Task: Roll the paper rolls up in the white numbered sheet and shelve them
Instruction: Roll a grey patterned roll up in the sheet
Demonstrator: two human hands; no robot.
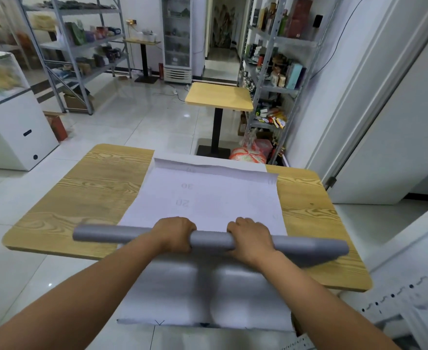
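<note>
Gripping a grey paper roll (102,234) near its middle, the left hand (173,234) and right hand (252,239) curl around it, slightly apart. It lies across the white numbered sheet (208,198), still mostly flat on the wooden table (81,198). Wrapping seems barely begun; shelving on the rack (271,84) remains.

Left hand (175,233): fingers curled over the grey paper roll (213,240), left of its middle.
Right hand (252,238): grips the same roll, just beside the left hand.
Grey paper roll: lies crosswise on the white numbered sheet (208,198), both ends past the sheet's side edges; right end blurred.
White numbered sheet: spread on the wooden worktop (81,198), "20" and "30" legible, far end curled up, near end hanging over the worktop's edge.
Beyond: small yellow table (219,97), stocked metal shelving (271,79).
</note>
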